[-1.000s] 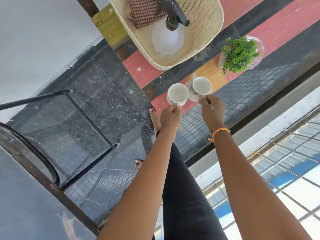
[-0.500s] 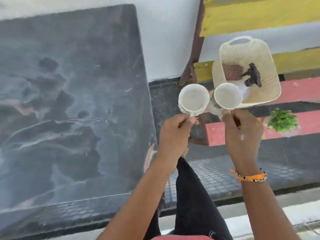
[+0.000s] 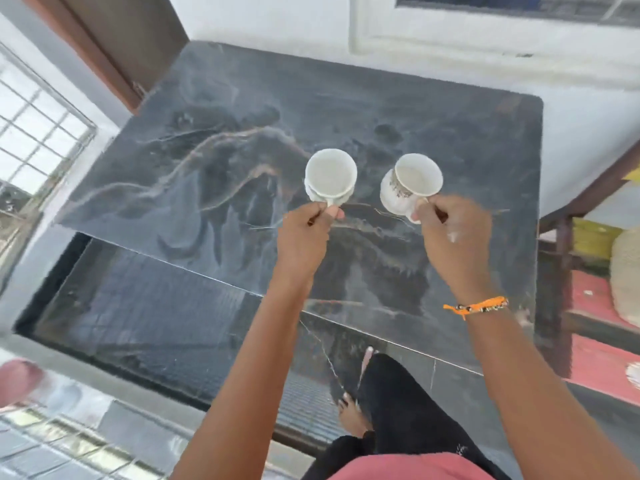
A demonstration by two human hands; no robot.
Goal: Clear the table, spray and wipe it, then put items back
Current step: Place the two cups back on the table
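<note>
A dark marble-patterned table [image 3: 214, 161] fills the middle of the view, its top bare. My left hand [image 3: 304, 233] pinches the handle of a plain white cup [image 3: 330, 176], held upright above the table's middle. My right hand [image 3: 453, 237], with an orange bracelet at the wrist, grips the handle of a second white cup [image 3: 412, 187] that has a dark floral print and tilts slightly left. Both cups look empty and hang in the air side by side, a small gap between them.
A white wall and window frame [image 3: 450, 26] run behind the table. A brown door [image 3: 114, 46] stands at the back left. At the right edge are a red and yellow bench [image 3: 602, 355] and part of a cream basket [image 3: 627, 275]. My legs and bare foot [image 3: 353, 414] show below.
I have turned left from the bench and basket toward the table. Both cups, still in my hands, now hang over the table's top instead of over the floor beside the bench.
</note>
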